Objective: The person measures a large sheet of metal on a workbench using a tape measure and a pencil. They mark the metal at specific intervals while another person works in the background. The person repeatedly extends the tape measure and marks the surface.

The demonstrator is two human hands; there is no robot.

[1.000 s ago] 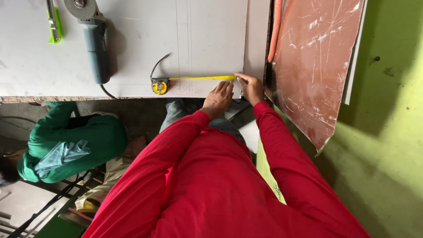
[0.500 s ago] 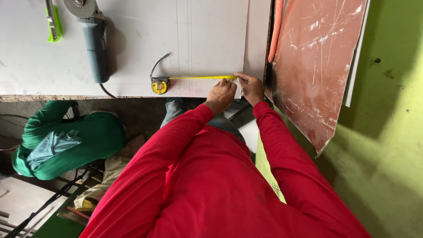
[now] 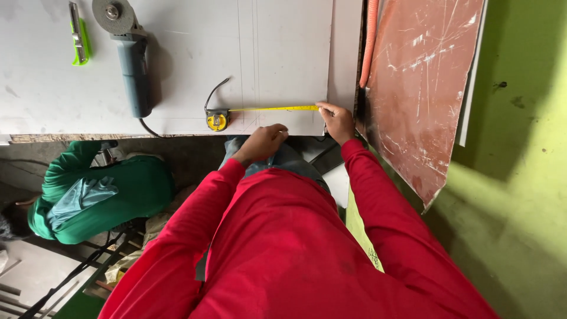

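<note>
Two big surfaces fill the view: a pale grey sheet (image 3: 177,71) lying flat on the table, and, just beside its right edge, a scratched reddish-brown panel (image 3: 419,88) standing against a green wall (image 3: 520,177). An orange hose (image 3: 371,41) runs down the gap between them. Below the table's near edge another person in green (image 3: 100,195) crouches over dark cables on the floor.

On the sheet an angle grinder (image 3: 133,65) lies idle, its cord trailing off the near edge. A yellow tape measure (image 3: 217,120) sits near that edge with its blade drawn out to the right. The right hand (image 3: 336,121) pinches the blade's tip down at the sheet's right edge. The left hand (image 3: 263,142) is curled at the near edge, just below the blade; whether its fingers grip anything cannot be told. A green utility knife (image 3: 78,35) lies well apart, at the far left.

Thin pencil lines already cross the sheet, so marking out seems under way; no cut shows yet.
</note>
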